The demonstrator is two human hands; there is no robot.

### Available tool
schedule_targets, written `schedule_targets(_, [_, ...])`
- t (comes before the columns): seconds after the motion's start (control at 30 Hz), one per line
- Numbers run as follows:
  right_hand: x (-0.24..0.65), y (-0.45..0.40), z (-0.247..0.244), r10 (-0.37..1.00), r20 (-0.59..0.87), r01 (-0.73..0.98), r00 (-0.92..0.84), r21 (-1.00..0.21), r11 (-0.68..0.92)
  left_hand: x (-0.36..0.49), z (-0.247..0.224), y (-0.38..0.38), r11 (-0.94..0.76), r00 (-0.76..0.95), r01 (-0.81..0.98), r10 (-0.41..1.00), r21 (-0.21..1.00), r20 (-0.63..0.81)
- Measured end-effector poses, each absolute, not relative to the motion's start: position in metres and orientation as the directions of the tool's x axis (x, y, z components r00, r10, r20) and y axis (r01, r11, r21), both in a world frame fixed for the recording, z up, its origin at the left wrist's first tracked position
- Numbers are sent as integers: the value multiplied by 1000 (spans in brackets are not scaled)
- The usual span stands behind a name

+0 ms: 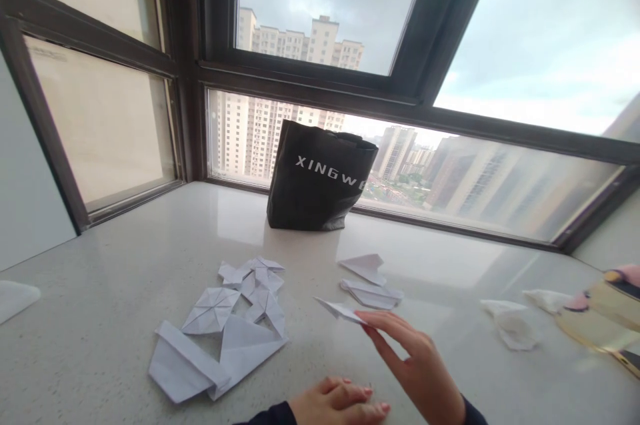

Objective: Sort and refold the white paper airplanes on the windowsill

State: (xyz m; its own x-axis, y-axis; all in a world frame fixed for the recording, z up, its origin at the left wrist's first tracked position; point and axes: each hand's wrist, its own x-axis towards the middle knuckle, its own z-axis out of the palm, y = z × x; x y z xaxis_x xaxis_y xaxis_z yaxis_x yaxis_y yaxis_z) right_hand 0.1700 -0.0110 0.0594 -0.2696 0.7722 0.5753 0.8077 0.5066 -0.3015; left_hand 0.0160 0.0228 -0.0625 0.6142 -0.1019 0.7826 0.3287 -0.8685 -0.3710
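Note:
Between the thumb and fingers of my right hand (413,361) is a folded white paper plane (336,308), its pointed tip aimed to the left. My left hand (345,401) lies flat near the front edge of the view, fingers stretched to the right, holding nothing. Just beyond the held plane rest a paper plane (367,267) and a folded paper boat (373,293). To the left is a group of white folded papers, among them a square piece with creases (213,310), a large folded sheet (247,348) and a piece with a folded band (183,365).
A black bag (320,178) with white lettering stands at the back against the window (310,85). Crumpled white tissues (513,325) and a yellowish package (595,318) lie at the right. A white item (17,299) sits at the left edge of the speckled white surface (100,305).

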Motion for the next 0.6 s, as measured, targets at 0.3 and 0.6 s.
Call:
schedule_targets(0.3, [249, -42, 14, 699, 398, 800, -594, 378, 465, 11, -61, 15, -920, 694, 270, -19, -284, 720])
schedule_targets(0.6, [181, -22, 64, 708, 468, 848, -529, 249, 469, 11, -58, 17, -975, 814, 156, 34, -161, 580])
